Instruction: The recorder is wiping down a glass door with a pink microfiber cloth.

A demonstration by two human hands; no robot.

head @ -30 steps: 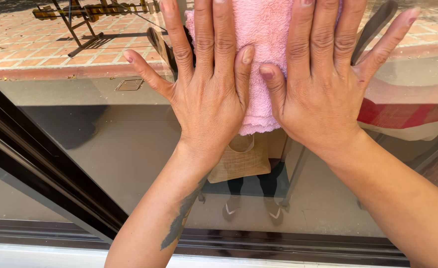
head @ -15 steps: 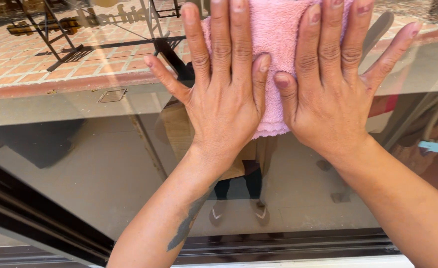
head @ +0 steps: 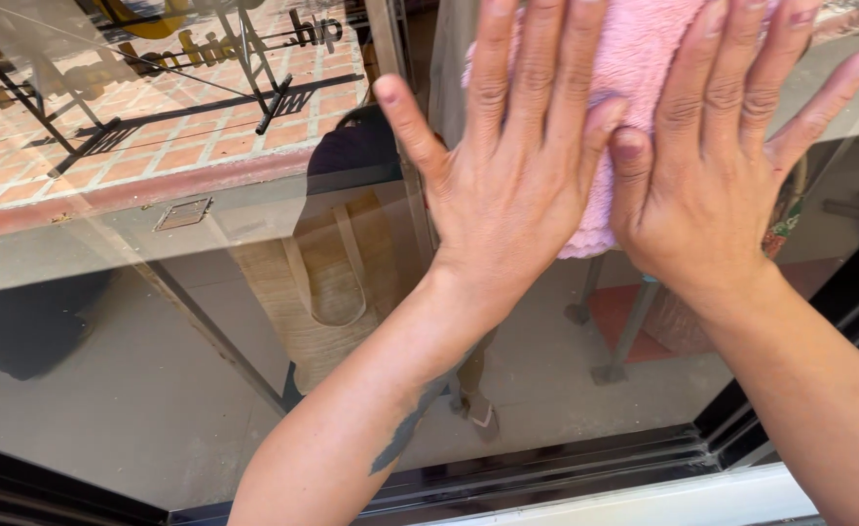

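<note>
Glass window pane (head: 157, 390) under both palms; left hand (head: 507, 185) and right hand (head: 712, 185) flat, fingers spread, pinning the fluffy pink cloth (head: 634, 68). Uneven pressure might let it slide loose.

Both hands are flat on the window glass (head: 137, 321), side by side with thumbs almost touching: left hand (head: 507, 185) on the left, right hand (head: 712, 195) on the right. The cloth (head: 634, 88) is sandwiched between palms and glass, poking out between the thumbs. The window frame (head: 585, 477) runs along underneath.
</note>
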